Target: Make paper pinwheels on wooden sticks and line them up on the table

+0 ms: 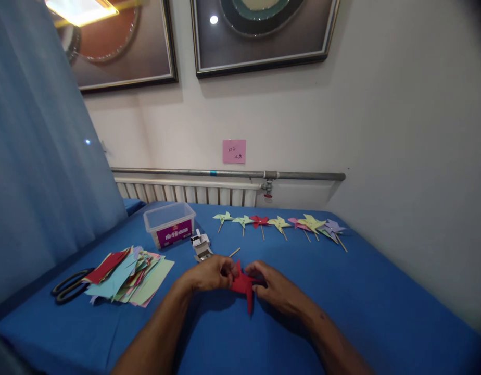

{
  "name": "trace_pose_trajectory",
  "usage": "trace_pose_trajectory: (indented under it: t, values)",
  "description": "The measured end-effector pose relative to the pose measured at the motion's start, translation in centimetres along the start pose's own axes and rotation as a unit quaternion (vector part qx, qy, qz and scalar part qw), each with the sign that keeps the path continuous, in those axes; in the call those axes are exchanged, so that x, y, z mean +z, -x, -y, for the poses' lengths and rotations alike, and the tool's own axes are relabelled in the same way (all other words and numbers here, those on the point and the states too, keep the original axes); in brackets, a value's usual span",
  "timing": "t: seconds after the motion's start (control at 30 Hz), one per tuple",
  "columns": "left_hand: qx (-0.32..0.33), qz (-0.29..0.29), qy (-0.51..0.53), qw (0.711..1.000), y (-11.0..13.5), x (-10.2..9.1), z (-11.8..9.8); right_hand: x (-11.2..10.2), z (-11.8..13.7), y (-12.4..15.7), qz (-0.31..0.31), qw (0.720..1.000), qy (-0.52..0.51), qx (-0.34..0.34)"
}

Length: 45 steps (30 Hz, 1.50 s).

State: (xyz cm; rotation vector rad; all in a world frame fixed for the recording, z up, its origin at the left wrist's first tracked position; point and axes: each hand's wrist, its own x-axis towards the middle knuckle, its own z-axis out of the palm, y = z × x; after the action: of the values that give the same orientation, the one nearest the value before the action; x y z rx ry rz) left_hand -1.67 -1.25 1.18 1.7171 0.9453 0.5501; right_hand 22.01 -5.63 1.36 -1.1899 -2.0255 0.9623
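Observation:
A red paper pinwheel (243, 284) is held between my two hands, just above the blue cloth. My left hand (214, 273) pinches its left side with thumb and finger. On the other side, my right hand (272, 284) has its fingers closed on a right-hand blade. One blade points down toward me and another stands up between the hands. A short wooden stick (235, 252) lies just beyond my left hand. Close by is an opened small white box (202, 247), partly hidden by that hand; its contents are too small to make out.
Several finished pinwheels (279, 224) on sticks lie in a row at the back right. A clear plastic tub (170, 221) stands back left. Nearer, a pile of coloured paper (127, 276) lies beside black-handled scissors (71, 285). A blue curtain (41, 156) hangs at left.

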Motion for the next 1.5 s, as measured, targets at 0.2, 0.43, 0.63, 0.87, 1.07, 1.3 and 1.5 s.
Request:
trace_pose_trajectory:
  t: [0.2, 0.43, 0.63, 0.87, 1.07, 1.3, 1.5]
  values:
    - [0.005, -0.046, 0.164, 0.985, -0.2, -1.0, -0.3, -0.1, -0.4, 0.0, -0.024, 0.999, -0.005, -0.042]
    - [0.003, -0.132, 0.257, 0.957, -0.9, -0.8, 0.1, 1.6, -1.1, -0.4, -0.088, 0.983, 0.122, -0.103]
    - [-0.047, -0.156, 0.329, 0.93, -1.4, 0.0, 0.4, 2.3, -0.8, -0.8, -0.138, 0.969, 0.159, -0.126]
    - [-0.064, -0.147, 0.377, 0.912, -1.5, 0.4, 0.5, 2.4, -0.2, -0.8, -0.15, 0.97, 0.156, -0.111]
    - [-0.045, -0.156, 0.359, 0.919, -1.6, 0.6, 0.4, 2.7, -0.1, -1.0, -0.147, 0.988, 0.034, -0.039]
    - [0.002, -0.261, 0.273, 0.926, -1.6, 0.7, -0.2, 3.5, -1.1, -2.2, -0.177, 0.938, -0.297, 0.032]
    - [0.006, -0.185, 0.245, 0.952, -1.7, 2.6, -0.7, 3.5, -1.1, -2.1, -0.172, 0.918, -0.354, 0.049]
